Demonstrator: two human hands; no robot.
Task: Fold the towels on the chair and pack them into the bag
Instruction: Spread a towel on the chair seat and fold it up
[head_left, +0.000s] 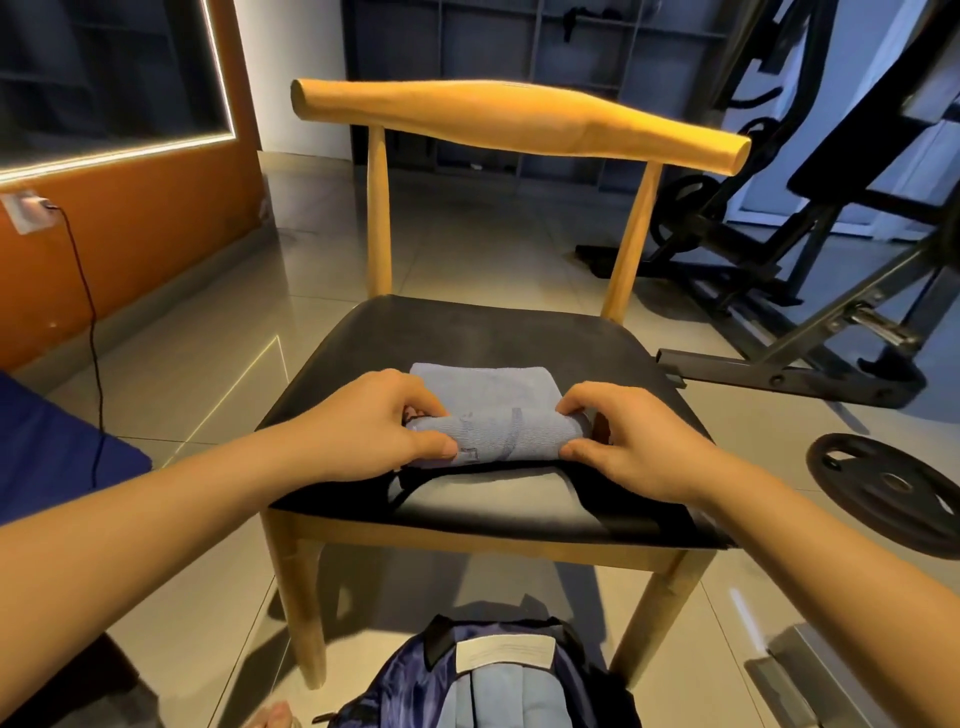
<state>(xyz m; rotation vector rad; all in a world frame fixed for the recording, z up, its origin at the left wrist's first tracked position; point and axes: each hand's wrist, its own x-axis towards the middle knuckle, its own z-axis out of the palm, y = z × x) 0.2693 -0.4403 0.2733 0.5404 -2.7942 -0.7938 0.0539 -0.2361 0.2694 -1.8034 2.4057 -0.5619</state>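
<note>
Towel (496, 431) gripped: left hand (374, 423), right hand (641, 449).

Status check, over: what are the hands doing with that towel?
Left hand, right hand: grips pinching ends of part-rolled blue-grey cloth towel. Towel on black-seated wooden chair. Dark blue fabric backpack on floor, path clear.

In the middle of the frame both hands, the left hand (371, 426) and the right hand (631, 441), pinch the ends of a half-rolled blue towel (493, 410) on the black seat of a wooden chair (514, 122), with an open bag (498, 680) on the floor at bottom center.
</note>
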